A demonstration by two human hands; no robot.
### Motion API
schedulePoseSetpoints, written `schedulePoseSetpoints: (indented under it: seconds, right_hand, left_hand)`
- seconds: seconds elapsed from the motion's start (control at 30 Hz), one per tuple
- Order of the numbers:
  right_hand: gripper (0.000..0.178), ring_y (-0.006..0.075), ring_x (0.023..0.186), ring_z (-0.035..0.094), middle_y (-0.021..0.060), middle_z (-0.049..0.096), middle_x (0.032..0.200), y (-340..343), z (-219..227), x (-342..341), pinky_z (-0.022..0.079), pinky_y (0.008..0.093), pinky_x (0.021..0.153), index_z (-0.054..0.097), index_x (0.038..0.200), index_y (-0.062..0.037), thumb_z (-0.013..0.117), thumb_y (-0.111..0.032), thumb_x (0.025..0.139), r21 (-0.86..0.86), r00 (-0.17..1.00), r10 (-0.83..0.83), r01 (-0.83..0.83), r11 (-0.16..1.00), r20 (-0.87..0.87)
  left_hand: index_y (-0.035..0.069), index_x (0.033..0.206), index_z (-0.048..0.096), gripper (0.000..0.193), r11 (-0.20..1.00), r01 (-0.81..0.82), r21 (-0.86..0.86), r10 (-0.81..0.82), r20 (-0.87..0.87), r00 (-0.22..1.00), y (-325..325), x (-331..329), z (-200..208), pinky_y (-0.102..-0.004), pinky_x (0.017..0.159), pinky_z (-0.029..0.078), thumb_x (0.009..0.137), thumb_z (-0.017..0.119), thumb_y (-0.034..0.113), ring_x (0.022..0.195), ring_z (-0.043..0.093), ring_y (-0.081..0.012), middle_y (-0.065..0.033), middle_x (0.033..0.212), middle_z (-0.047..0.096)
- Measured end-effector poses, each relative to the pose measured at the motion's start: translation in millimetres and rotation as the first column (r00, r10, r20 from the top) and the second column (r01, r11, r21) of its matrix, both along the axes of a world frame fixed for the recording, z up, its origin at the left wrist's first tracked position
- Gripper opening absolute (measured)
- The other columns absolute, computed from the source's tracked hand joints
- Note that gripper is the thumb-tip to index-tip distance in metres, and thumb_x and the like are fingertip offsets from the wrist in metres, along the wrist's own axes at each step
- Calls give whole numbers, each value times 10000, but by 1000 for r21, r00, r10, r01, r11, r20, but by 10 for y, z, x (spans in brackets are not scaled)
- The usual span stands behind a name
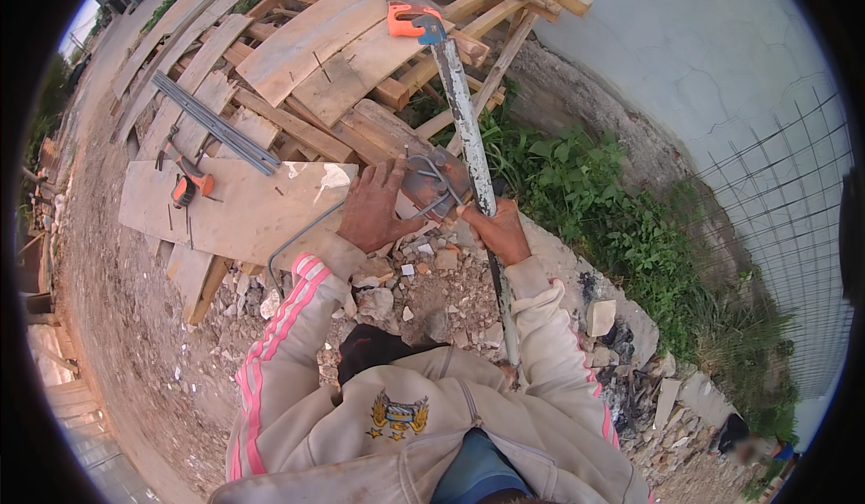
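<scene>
My right hand (501,232) is closed around a long pipe (466,117) with chipped white paint, which slants from the woodpile down toward my body. My left hand (374,202) lies flat with fingers stretched beside a rusty metal plate (450,169) on a timber. Bent steel rods (435,180) cross over this plate, between my two hands. A thin bent steel rod (306,227) runs from my left wrist down past the sleeve; its far end is hidden under the hand. Whether my right thumb also touches a rod end, I cannot tell.
Left of my hands, a hammer (187,163), a tape measure (183,193) and grey steel rods (216,124) lie on boards (239,202). An orange-handled handsaw (410,19) rests at the pipe's top. Rubble (432,297) lies below, weeds (586,180) and wire mesh (775,180) to the right.
</scene>
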State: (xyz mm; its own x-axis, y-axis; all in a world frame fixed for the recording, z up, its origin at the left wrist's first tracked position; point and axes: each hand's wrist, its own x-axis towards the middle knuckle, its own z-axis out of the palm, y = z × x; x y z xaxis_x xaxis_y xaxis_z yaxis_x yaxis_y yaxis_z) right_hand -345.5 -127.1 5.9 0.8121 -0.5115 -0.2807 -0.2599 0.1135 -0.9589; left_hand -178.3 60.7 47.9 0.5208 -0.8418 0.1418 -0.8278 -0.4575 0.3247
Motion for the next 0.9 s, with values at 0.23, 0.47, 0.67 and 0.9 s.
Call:
schedulePoseSetpoints:
  seconds: [0.23,0.47,0.67,0.9]
  right_hand:
    - [257,105,609,502,-3,542,668,-277,347,-742,441,310,570,622,879,-4,778,-209,885,-482,998,-56,32,875,-36]
    - [423,362,796,727,229,717,847,-1160,-18,-2034,556,429,721,694,1116,-6,816,-232,780,-737,926,-62,-255,626,-374]
    - [324,397,708,695,183,697,728,-1544,423,-1798,546,476,653,700,916,-54,856,-259,719,-790,878,46,-449,416,-476]
    - [278,406,731,682,170,686,731,-1977,513,-1491,530,511,701,676,849,-97,847,-273,720,-810,835,94,-549,207,-542]
  left_hand:
    - [120,1499,493,1055,992,-117,42,116,27,993,64,-52,83,-515,895,494,624,848,592,1074,613,-393,-195,1181,564]
    - [118,1490,508,1036,997,-56,-62,55,-12,998,48,19,6,-514,851,535,613,845,556,1024,641,-398,-197,1143,572]
    - [128,1502,504,1034,994,-78,-75,75,-37,996,67,21,-28,-508,885,529,625,845,557,1043,643,-407,-209,1175,575]
    - [161,1534,467,1067,996,-77,-32,74,-88,993,82,32,-27,-531,957,495,628,849,575,1120,610,-419,-238,1231,565]
